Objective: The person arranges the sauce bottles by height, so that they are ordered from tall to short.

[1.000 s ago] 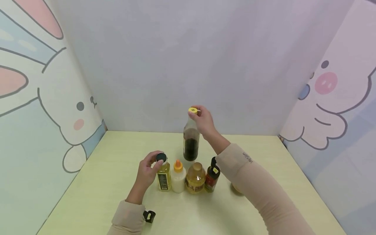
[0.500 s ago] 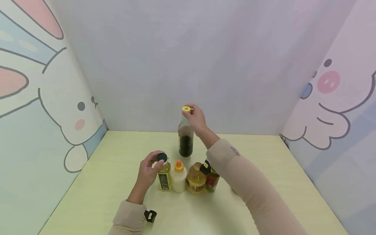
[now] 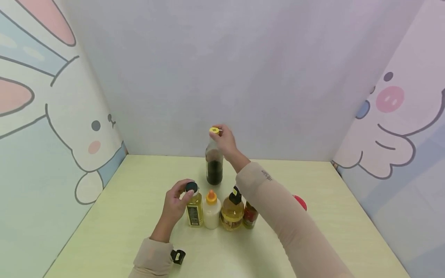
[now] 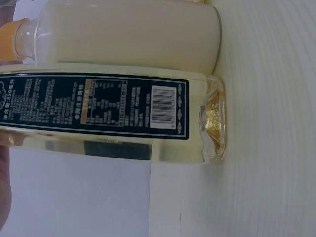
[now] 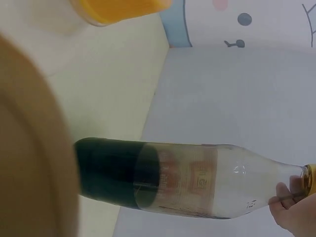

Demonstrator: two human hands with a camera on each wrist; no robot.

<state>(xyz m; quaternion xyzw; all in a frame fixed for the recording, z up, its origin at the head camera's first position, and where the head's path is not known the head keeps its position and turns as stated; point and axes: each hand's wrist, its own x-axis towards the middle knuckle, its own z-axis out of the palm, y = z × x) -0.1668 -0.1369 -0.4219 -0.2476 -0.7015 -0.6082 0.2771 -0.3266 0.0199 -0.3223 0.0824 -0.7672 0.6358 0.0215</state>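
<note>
My right hand (image 3: 226, 142) grips the neck of a tall glass bottle (image 3: 214, 164) just under its yellow cap. Dark liquid, perhaps soy sauce, fills its lower part; the bottle is upright behind the row of bottles. Whether its base touches the table, I cannot tell. With thumb and fingers, my left hand (image 3: 176, 200) pinches the dark cap of a small oil bottle (image 4: 103, 106), which stands on the table at the row's left end. Beside it stands a pale squeeze bottle (image 3: 211, 214) with an orange nozzle cap, close against the oil bottle in the left wrist view.
Right of the squeeze bottle are a rounded bottle of amber liquid (image 3: 232, 216) and a red-labelled bottle (image 3: 250, 216), partly behind my right sleeve (image 3: 278, 208). A red lid (image 3: 300, 202) shows past the sleeve. The light table (image 3: 104, 231) ends at a pale back wall.
My right hand has carried the dark-liquid bottle leftward and slightly back, its forearm swinging left. A red lid has come into view behind the sleeve. The left hand stays on the oil bottle's cap.
</note>
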